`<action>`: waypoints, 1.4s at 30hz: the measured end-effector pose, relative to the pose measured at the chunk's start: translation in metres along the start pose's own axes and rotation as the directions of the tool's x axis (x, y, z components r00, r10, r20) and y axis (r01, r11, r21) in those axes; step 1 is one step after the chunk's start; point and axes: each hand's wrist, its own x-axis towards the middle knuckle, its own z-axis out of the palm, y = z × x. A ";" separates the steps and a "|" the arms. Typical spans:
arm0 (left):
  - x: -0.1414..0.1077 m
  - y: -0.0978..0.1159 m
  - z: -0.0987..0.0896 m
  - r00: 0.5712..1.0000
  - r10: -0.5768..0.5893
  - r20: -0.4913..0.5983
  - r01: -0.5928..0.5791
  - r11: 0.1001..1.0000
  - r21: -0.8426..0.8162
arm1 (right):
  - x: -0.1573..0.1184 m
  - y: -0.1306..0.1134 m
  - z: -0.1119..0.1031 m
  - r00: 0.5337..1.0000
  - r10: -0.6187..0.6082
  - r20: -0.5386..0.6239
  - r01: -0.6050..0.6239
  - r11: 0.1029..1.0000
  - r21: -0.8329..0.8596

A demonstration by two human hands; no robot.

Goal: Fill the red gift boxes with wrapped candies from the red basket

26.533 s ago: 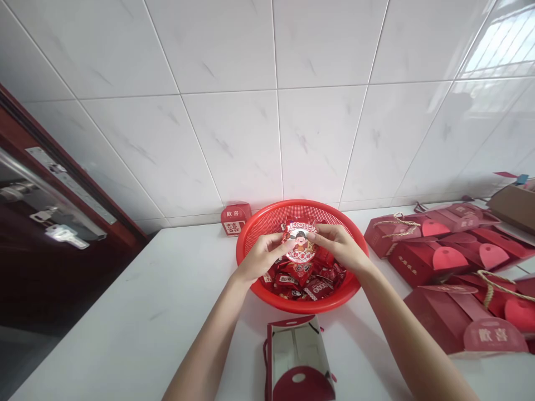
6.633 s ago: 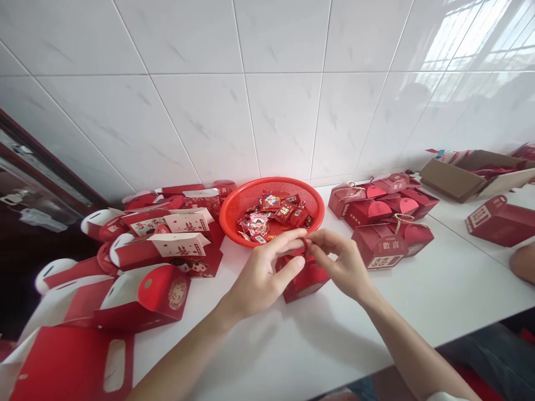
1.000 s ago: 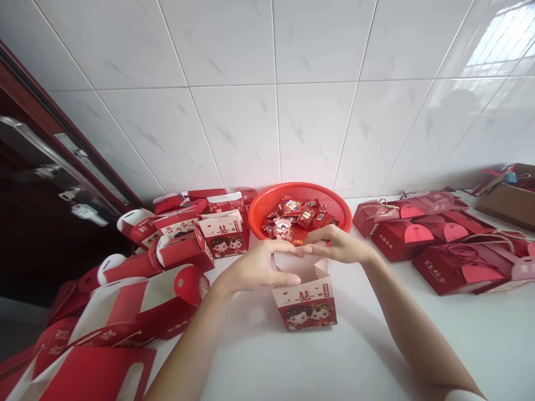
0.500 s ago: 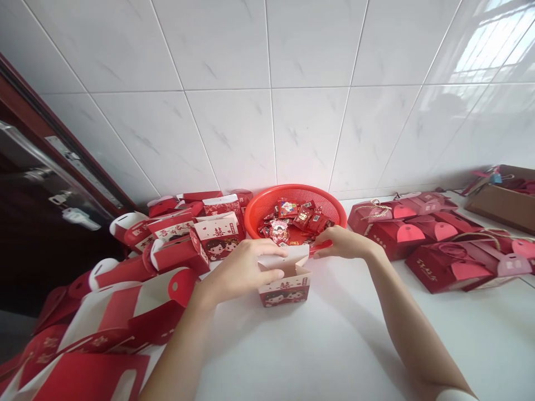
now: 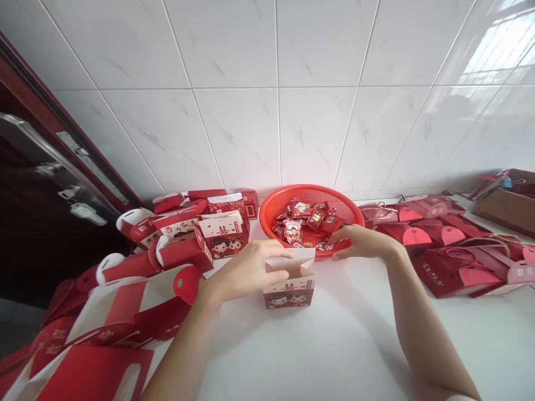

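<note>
A small open gift box (image 5: pixel 288 295), cream above and red below with cartoon faces, stands upright on the white table. My left hand (image 5: pixel 251 267) is at its left side, thumb and fingers spread across its open top and holding it. Behind it sits a round red plastic basket (image 5: pixel 343 208) with several wrapped candies (image 5: pixel 316 218) inside. My right hand (image 5: pixel 361 242) grips the basket's front right rim, fingers over the inside and thumb outside. No candy shows in that hand, though its fingertips are partly hidden.
Several open red and cream boxes (image 5: pixel 184 250) crowd the left side. Closed dark red boxes with cord handles (image 5: pixel 455 267) stand on the right, before a brown cardboard carton (image 5: pixel 507 209). A tiled wall (image 5: pixel 317 139) rises behind; a door with keys (image 5: pixel 87 213) is at left.
The basket has shifted a little to the right along with my right hand. My left hand stays at the gift box. The whole view has moved slightly.
</note>
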 end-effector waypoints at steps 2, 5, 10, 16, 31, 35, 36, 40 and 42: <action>0.000 -0.001 0.000 1.000 -0.005 -0.004 0.005 1.000 -0.010 | 0.002 0.003 -0.008 0.997 -0.080 -0.023 0.082 0.994 0.071; 0.001 -0.004 0.000 1.000 -0.002 -0.001 0.002 1.000 -0.016 | 0.019 0.002 -0.018 0.995 -0.042 -0.085 0.040 0.999 -0.026; 0.002 -0.005 0.002 1.000 -0.015 -0.024 0.014 0.999 -0.031 | 0.069 -0.005 -0.018 0.988 0.105 0.109 -0.075 0.965 -0.251; 0.002 -0.004 0.002 0.999 -0.042 -0.007 0.041 0.997 -0.057 | 0.090 -0.025 0.006 0.948 0.210 0.239 -0.098 0.908 -0.408; 0.003 -0.007 0.001 0.997 -0.075 0.018 0.075 0.996 -0.038 | 0.097 -0.021 0.020 0.918 0.244 0.312 -0.123 0.925 -0.360; 0.003 -0.009 0.001 0.999 -0.034 -0.004 0.034 0.999 -0.033 | 0.084 -0.009 0.009 0.985 0.073 0.156 -0.060 0.995 -0.083; 0.003 -0.010 0.001 1.000 -0.026 -0.007 0.026 0.999 -0.034 | 0.081 -0.007 0.006 0.994 0.027 0.103 -0.027 1.000 -0.001; 0.004 -0.011 0.001 1.000 -0.002 -0.010 0.002 1.000 -0.026 | 0.072 -0.002 0.002 0.992 -0.091 -0.091 0.115 0.941 0.319; 0.005 -0.009 0.000 1.000 0.017 -0.007 -0.017 0.999 -0.032 | 0.069 -0.001 0.003 0.982 -0.105 -0.158 0.167 0.878 0.449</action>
